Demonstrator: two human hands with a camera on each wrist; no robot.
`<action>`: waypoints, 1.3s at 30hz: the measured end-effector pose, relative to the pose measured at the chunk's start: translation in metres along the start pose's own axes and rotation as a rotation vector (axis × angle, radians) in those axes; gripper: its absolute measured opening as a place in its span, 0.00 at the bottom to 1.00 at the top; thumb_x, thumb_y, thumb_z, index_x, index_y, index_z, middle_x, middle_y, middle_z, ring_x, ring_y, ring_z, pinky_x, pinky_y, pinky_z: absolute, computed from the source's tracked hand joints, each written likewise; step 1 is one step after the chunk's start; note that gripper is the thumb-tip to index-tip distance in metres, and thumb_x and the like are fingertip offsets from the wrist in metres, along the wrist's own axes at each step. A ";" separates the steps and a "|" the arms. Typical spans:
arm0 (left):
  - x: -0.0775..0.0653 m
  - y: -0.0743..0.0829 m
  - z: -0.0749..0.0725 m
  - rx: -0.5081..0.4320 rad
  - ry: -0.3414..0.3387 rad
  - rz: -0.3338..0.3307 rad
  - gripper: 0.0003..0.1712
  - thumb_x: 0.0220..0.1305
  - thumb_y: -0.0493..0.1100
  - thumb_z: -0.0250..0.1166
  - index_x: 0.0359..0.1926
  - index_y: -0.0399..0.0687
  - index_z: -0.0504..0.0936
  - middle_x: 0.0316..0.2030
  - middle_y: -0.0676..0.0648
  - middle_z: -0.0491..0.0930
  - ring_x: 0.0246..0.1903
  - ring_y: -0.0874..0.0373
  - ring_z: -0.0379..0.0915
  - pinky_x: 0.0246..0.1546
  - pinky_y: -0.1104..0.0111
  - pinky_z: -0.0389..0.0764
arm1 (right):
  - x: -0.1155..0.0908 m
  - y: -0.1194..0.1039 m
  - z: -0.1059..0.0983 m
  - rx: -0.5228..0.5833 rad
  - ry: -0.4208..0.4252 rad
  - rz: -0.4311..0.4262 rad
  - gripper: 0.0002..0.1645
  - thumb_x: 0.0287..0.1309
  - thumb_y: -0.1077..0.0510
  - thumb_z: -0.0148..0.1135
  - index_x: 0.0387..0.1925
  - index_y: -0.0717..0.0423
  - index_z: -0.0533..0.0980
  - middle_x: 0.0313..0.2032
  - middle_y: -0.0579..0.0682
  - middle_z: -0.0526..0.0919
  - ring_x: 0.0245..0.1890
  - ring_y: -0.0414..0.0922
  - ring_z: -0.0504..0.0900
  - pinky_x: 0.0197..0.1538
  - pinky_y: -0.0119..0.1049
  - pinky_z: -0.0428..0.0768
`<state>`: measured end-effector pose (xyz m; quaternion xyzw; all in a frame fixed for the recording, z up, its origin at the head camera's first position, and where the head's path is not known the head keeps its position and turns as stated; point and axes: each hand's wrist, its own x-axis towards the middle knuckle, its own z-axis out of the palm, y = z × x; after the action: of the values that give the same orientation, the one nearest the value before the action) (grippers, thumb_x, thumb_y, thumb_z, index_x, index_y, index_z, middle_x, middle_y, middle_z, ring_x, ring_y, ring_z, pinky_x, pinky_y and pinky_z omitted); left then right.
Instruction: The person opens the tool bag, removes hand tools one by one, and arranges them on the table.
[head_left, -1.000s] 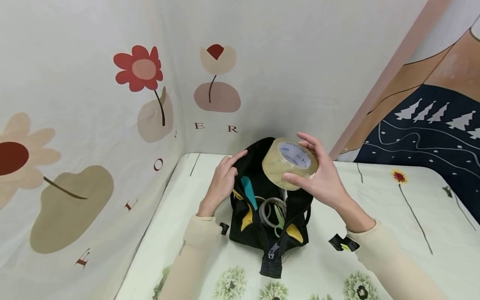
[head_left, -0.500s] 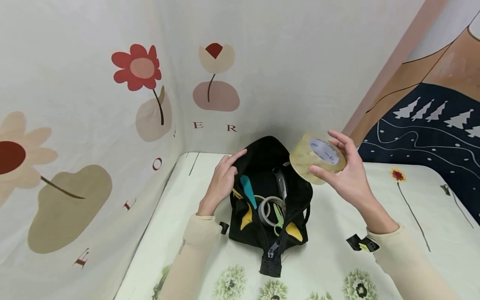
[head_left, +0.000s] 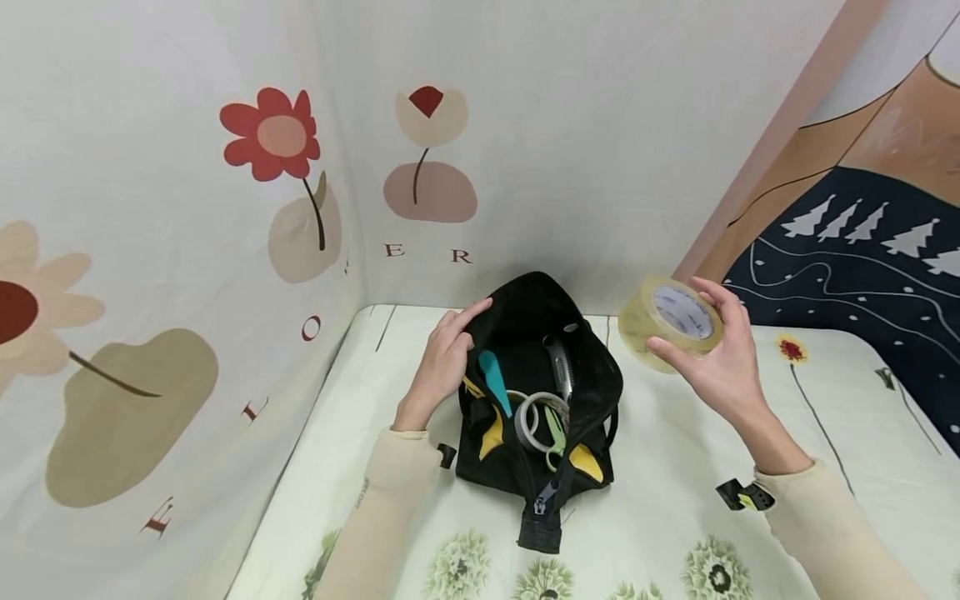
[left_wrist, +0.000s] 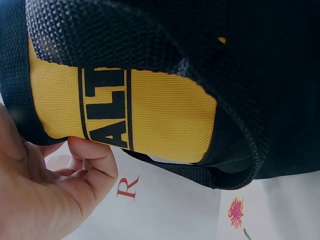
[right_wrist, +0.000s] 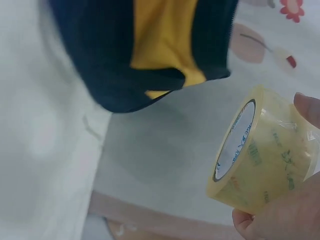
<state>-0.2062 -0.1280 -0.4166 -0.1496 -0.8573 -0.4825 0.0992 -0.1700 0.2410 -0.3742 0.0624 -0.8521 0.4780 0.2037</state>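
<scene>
A wide roll of clear packing tape (head_left: pixel 643 333) is gripped by my right hand (head_left: pixel 726 367), up in the air to the right of the bag. Thumb and fingers span its outer sides, and printed marks show through it in the right wrist view (right_wrist: pixel 272 155). My left hand (head_left: pixel 441 367) holds the left rim of a black and yellow tool bag (head_left: pixel 600 400), fingers curled at its edge. The bag gapes, unzipped. Inside lie green-handled scissors (head_left: pixel 556 433), thin tape rings (head_left: pixel 521 429), a teal-handled item (head_left: pixel 495 382) and a grey tool resembling a utility knife (head_left: pixel 559 367).
The bag stands on a table with a pale floral cloth (head_left: pixel 660 500), close to the back wall hanging (head_left: pixel 570 167). A second hanging covers the left side (head_left: pixel 187 275). A dark one with trees (head_left: pixel 847 267) is at the right. A strap loop (left_wrist: pixel 255 130) sticks out from the bag.
My right hand has carried the packing tape rightward, from over the bag's opening to beside it, uncovering the grey tool inside. The left hand has stayed on the rim.
</scene>
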 end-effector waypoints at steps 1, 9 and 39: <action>0.000 0.000 0.000 -0.001 0.000 -0.002 0.38 0.75 0.31 0.43 0.81 0.48 0.75 0.45 0.39 0.76 0.35 0.48 0.64 0.37 0.59 0.66 | -0.001 0.003 -0.001 -0.009 -0.001 0.010 0.60 0.55 0.64 0.83 0.85 0.52 0.63 0.76 0.63 0.66 0.74 0.57 0.62 0.76 0.61 0.64; -0.001 0.002 0.000 -0.012 -0.005 -0.008 0.38 0.75 0.31 0.44 0.82 0.49 0.75 0.46 0.38 0.77 0.36 0.48 0.64 0.37 0.59 0.67 | -0.003 0.028 0.000 -0.046 -0.009 0.062 0.59 0.58 0.60 0.83 0.86 0.53 0.61 0.76 0.68 0.65 0.74 0.64 0.61 0.74 0.76 0.60; -0.001 0.000 -0.003 -0.028 -0.032 -0.015 0.37 0.76 0.31 0.43 0.82 0.48 0.74 0.50 0.38 0.77 0.37 0.47 0.65 0.40 0.57 0.67 | -0.026 0.080 0.040 -0.152 -0.156 0.149 0.55 0.60 0.55 0.85 0.81 0.59 0.64 0.74 0.76 0.60 0.70 0.72 0.64 0.66 0.75 0.67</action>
<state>-0.2056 -0.1308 -0.4155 -0.1524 -0.8531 -0.4927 0.0797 -0.1822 0.2477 -0.4661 0.0206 -0.9014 0.4196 0.1048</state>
